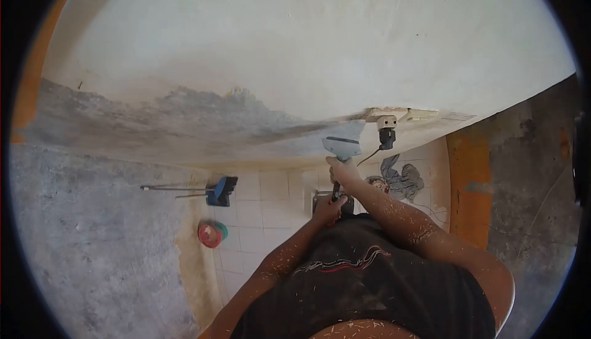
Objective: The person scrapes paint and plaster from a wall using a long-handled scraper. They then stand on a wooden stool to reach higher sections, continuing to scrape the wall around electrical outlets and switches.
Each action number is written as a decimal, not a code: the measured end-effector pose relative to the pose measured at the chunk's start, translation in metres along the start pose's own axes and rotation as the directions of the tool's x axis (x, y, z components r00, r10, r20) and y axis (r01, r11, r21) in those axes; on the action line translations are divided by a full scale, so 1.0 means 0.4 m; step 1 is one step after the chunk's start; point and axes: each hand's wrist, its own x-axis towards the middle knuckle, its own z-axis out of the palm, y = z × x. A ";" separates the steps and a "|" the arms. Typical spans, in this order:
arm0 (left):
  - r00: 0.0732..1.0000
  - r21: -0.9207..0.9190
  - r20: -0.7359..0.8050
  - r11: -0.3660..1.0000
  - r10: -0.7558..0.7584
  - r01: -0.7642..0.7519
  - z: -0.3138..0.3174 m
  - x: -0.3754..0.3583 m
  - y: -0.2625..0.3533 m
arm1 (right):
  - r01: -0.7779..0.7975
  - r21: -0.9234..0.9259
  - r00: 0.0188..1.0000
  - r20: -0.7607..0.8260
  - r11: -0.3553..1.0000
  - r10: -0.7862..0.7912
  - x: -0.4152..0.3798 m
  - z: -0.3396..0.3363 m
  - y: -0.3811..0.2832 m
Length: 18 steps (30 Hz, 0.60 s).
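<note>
A long-handled scraper (342, 148) with a wide metal blade points up toward the wall. My right hand (346, 175) is wrapped round it just below the blade. Lower down, close to my body, my left hand (330, 208) grips the dark handle. The blade is close to the wall (345, 50), beneath the edge where white paint gives way to a bare grey patch (203, 114). Just right of the blade, a black plug (386, 138) sits in a white socket adapter (386, 122) on the wall.
A cord runs down from the plug. On the tiled floor (246, 219) stand a blue dustpan with a long handle (220, 190) and a red and green bucket (211, 234) at left. A grey cloth (404, 182) lies at right. Pale flakes dot my arms and shirt.
</note>
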 end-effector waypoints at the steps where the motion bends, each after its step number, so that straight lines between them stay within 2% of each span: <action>1: 1.000 -0.053 0.004 0.999 0.008 -0.008 -0.014 -0.017 0.025 | 0.005 0.015 1.000 0.026 1.000 -0.005 0.006 0.011 0.001; 2: 1.000 -0.055 -0.004 0.998 0.001 -0.001 -0.017 -0.007 0.005 | -0.003 0.014 0.999 0.034 1.000 0.003 0.010 0.023 0.004; 4: 0.988 -0.181 -0.065 0.972 0.141 -0.151 -0.021 0.028 -0.037 | 0.024 -0.021 0.996 0.083 0.999 -0.022 0.011 0.044 0.001; 5: 0.989 -0.188 -0.070 0.972 0.133 -0.144 -0.015 0.030 -0.047 | 0.016 -0.027 0.996 0.086 1.000 -0.013 0.011 0.049 -0.001; 7: 0.980 -0.226 -0.177 0.965 0.091 -0.131 -0.001 0.019 -0.025 | 0.190 -0.038 0.962 0.205 0.981 -0.178 0.009 0.051 -0.011; 8: 0.980 -0.238 -0.182 0.963 0.083 -0.126 0.007 0.018 -0.020 | 0.182 -0.049 0.963 0.211 0.982 -0.168 0.017 0.047 -0.012; 10: 0.968 -0.341 -0.245 0.930 0.051 -0.135 0.025 0.030 -0.032 | 0.031 0.150 0.926 0.368 0.988 -0.085 0.041 0.033 -0.006; 11: 0.966 -0.351 -0.253 0.926 0.046 -0.136 0.028 0.034 -0.039 | 0.027 0.138 0.924 0.375 0.990 -0.077 0.048 0.027 0.000; 13: 0.995 -0.250 -0.091 0.968 -0.032 0.008 0.039 0.052 -0.089 | -0.178 0.108 0.928 0.348 0.978 0.131 0.065 0.014 0.015; 14: 0.995 -0.257 -0.096 0.966 -0.035 0.009 0.055 0.065 -0.121 | -0.182 0.100 0.926 0.352 0.978 0.136 0.073 0.013 0.021; 15: 0.984 -0.201 -0.179 0.978 0.016 -0.053 0.083 0.096 -0.179 | -0.238 0.081 0.934 0.293 0.968 0.205 0.081 0.013 0.023; 16: 0.964 -0.138 -0.257 0.984 0.074 -0.112 0.088 0.101 -0.171 | -0.292 0.068 0.935 0.231 0.954 0.270 0.086 0.017 0.015; 17: 0.963 -0.139 -0.260 0.984 0.073 -0.112 0.082 0.117 -0.163 | -0.293 0.066 0.934 0.233 0.954 0.270 0.101 0.020 0.001; 18: 0.933 0.055 -0.277 0.973 0.231 -0.225 0.062 0.112 -0.091 | -0.230 0.076 0.945 0.256 0.970 0.204 0.111 0.027 -0.032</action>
